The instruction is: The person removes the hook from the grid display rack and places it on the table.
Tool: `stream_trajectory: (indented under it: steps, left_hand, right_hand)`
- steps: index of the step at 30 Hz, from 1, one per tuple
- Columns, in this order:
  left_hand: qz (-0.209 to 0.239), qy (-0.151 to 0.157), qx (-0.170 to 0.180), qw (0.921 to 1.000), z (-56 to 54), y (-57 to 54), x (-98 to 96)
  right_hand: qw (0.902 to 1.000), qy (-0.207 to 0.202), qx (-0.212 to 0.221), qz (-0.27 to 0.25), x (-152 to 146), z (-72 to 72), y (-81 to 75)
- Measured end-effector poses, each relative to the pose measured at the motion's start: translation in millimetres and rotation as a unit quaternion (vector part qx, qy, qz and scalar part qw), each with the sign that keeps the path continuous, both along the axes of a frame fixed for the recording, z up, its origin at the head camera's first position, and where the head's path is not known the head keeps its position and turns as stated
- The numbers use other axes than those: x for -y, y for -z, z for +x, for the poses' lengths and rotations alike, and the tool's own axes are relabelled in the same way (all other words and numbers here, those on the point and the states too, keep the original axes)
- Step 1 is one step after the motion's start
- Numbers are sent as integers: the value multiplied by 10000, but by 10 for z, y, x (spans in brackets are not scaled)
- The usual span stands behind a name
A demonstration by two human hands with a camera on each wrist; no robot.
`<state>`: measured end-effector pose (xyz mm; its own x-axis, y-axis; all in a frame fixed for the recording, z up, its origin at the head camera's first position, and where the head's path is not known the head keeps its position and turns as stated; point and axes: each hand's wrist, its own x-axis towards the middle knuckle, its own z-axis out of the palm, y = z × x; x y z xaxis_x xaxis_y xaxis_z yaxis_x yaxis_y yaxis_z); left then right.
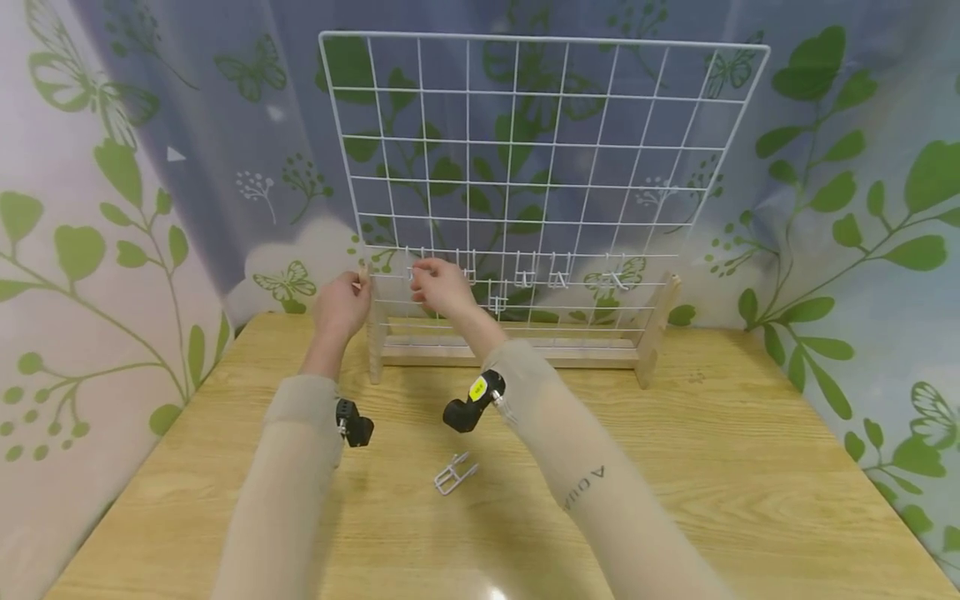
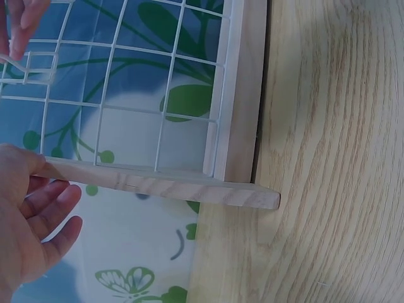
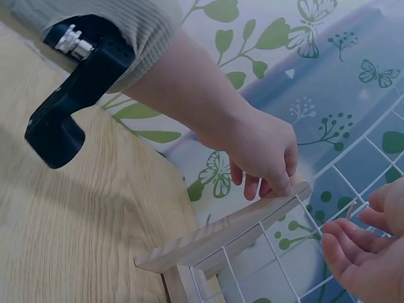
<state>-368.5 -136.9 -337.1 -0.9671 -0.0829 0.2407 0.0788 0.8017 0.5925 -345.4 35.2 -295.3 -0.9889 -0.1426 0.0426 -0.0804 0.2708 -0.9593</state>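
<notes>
A white wire grid panel (image 1: 540,38) stands upright in a wooden stand (image 1: 510,357). At the grid's left side my left hand (image 1: 341,308) grips the top of the stand's left wooden post (image 2: 145,183), thumb against its edge. My right hand (image 1: 447,290) is in front of the lower left part of the grid, fingertips pinching a white wire hook (image 2: 41,68) at the wires. In the right wrist view, fingers partly hide that hook. More white hooks (image 1: 558,279) hang along the grid to the right of this hand, with one (image 1: 497,304) lower down.
One loose white wire hook (image 1: 454,475) lies on the wooden table (image 1: 712,483) between my forearms. Behind the grid hangs a curtain (image 1: 247,167) with leaves and butterflies. The stand's right post (image 1: 656,333) rises at the grid's other side.
</notes>
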Motion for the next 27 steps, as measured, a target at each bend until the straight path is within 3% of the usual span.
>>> stream_trajectory:
  steps: [10,21,27]
  left_hand:
    - [3,28,-61,10000,-10,12,-1]
    - [25,75,-80,9999,-18,21,-3]
    - [24,34,-22,10000,-4,18,18]
  right_hand:
    - [9966,16,442,-696,111,-44,15]
    - [9963,380,333,-695,123,-47,25]
    - [9938,435,228,-999,137,-49,-13]
